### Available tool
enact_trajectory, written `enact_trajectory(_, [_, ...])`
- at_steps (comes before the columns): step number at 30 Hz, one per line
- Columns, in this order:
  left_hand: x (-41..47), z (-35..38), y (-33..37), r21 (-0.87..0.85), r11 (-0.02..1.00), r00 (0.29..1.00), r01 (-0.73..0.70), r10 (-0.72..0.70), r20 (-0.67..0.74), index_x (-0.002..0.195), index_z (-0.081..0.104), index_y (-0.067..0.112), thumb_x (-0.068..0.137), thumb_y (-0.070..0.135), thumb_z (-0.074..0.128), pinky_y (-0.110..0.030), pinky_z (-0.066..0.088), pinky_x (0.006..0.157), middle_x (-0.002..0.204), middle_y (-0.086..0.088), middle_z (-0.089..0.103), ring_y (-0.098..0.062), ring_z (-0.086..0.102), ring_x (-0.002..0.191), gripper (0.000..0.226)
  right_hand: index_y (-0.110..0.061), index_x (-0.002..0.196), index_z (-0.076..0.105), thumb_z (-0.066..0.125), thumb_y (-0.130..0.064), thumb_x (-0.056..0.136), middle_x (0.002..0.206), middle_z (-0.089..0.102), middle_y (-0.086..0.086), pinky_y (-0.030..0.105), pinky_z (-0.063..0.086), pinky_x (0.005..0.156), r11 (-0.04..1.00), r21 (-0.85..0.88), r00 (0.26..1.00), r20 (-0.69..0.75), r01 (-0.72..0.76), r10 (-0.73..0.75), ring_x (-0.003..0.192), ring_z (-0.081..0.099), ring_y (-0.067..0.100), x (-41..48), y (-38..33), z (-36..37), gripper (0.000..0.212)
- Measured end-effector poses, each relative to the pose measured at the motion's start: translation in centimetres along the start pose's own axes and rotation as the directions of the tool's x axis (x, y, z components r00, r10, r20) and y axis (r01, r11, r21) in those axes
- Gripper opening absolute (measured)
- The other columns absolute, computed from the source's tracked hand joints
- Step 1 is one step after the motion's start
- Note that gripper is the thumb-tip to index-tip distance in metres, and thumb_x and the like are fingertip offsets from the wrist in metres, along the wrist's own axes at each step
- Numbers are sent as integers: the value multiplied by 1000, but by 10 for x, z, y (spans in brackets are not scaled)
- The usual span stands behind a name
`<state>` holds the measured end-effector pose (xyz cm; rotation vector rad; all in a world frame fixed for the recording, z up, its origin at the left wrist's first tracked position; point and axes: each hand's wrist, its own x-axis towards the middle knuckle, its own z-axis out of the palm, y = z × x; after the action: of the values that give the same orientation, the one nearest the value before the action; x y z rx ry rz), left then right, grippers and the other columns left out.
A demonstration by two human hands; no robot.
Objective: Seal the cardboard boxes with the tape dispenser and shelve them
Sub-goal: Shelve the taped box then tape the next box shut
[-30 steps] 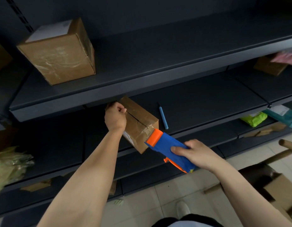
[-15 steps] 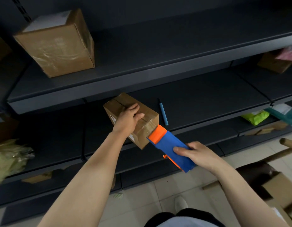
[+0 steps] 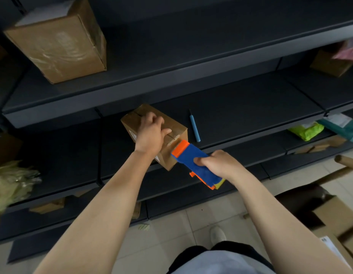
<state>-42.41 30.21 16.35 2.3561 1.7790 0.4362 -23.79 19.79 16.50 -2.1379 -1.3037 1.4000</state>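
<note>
Bare shelf (image 3: 250, 107) beyond pen (image 3: 194, 128) (rightward)

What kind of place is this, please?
Probably a stockroom: long dark metal shelves, a large brown cardboard box on the upper one, and a blue-and-orange tape dispenser in the right hand, set against a small brown cardboard box under the left hand.

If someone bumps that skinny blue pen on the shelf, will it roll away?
Probably a little. The blue pen looks thin and round and lies loose on the flat shelf, so a sideways nudge could roll it. It seems light, so a small bump may shift it.
</note>
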Motion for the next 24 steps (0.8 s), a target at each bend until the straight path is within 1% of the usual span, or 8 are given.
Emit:
enact_trajectory(1, [-2, 1, 3, -1, 1000, 1000, -16, 16, -19, 115, 55, 9, 96, 32, 49, -29, 40, 82, 124, -7, 44, -23, 47, 111, 30, -16, 68, 50, 64, -52, 78, 53, 51, -3, 24, 34, 47, 1000, -11, 1000, 4, -6, 6, 46, 48, 12, 2, -3, 0, 40])
enact_trajectory(3, [-6, 3, 6, -13, 1000, 1000, -25, 25, -6, 114, 54, 10, 94, 40, 50, -26, 38, 77, 118, -6, 48, -21, 49, 108, 36, -16, 65, 48, 64, -50, 78, 49, 49, -4, 24, 34, 47, 1000, -22, 1000, 1, -9, 9, 44, 48, 11, 4, -7, -3, 40])
enact_trajectory(7, [-14, 3, 8, -6, 1000, 999, 6, -5, 54, 122, 51, 13, 82, 58, 59, -30, 43, 82, 125, -2, 47, -19, 49, 113, 61, -15, 70, 51, 64, -46, 79, 58, 52, -1, 25, 35, 49, 999, -48, 1000, 7, -13, 13, 49, 50, 13, 3, -16, -8, 36])
enact_trajectory(12, [-16, 0, 11, 59, 998, 999, 19, -22, 44, 127, 54, 13, 83, 56, 58, -31, 44, 85, 130, -1, 50, -19, 52, 114, 61, -15, 76, 55, 64, -43, 79, 62, 56, -1, 23, 34, 46, 992, -124, 1000, -4, 22, -23, 48, 51, 12, -2, -31, -14, 30])
enact_trajectory(15, [-16, 0, 13, 24, 999, 998, 34, -35, 45, 131, 53, 12, 84, 55, 59, -30, 42, 90, 134, 1, 48, -18, 50, 119, 64, -14, 75, 54, 64, -42, 79, 60, 52, 0, 24, 33, 46, 988, -151, 999, 9, 35, -34, 47, 47, 13, -6, -33, -18, 31])
enact_trajectory(19, [-14, -1, 12, 10, 1000, 998, 29, -29, 55, 133, 52, 12, 83, 59, 57, -33, 42, 93, 137, 2, 47, -18, 47, 123, 69, -12, 85, 64, 66, -45, 80, 72, 68, 2, 28, 44, 58, 998, -69, 999, 51, -14, 17, 61, 62, 16, -18, -16, -29, 33])
enact_trajectory(21, [-13, -2, 11, 9, 1000, 996, 25, -26, 81, 134, 51, 11, 82, 60, 57, -33, 41, 95, 139, 2, 46, -17, 46, 124, 72, -13, 86, 67, 66, -44, 80, 79, 72, 4, 32, 51, 71, 999, -36, 997, 71, -24, 27, 74, 68, 19, -24, -10, -34, 32])
enact_trajectory(24, [-11, -4, 11, 1, 1000, 993, 29, -29, 112, 134, 51, 11, 81, 61, 57, -32, 40, 95, 139, 3, 45, -17, 45, 125, 74, -9, 94, 68, 65, -45, 82, 91, 74, 8, 37, 52, 84, 999, -30, 996, 83, -23, 25, 86, 69, 24, -32, -10, -35, 37])
